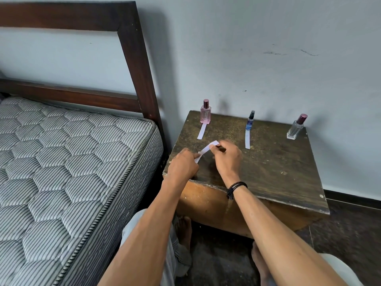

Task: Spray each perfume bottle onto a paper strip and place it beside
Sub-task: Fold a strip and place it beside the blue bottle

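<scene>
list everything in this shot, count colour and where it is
pink perfume bottle: 1, pink, dark red cap, back left of table
blue perfume bottle: 1, blue, black cap, back middle
clear perfume bottle: 1, clear, dark red cap, back right
left strip: 1, white, flat in front of pink bottle
middle strip: 1, white, flat in front of blue bottle
held strip: 1, white, between both hands
table: 1, dark worn wood, against the wall
mattress: 1, grey striped, left
bed frame: 1, dark brown, behind mattress
wristband: 1, black, right wrist
left hand: 1, pinches strip's near end
right hand: 1, pinches strip's far end
</scene>
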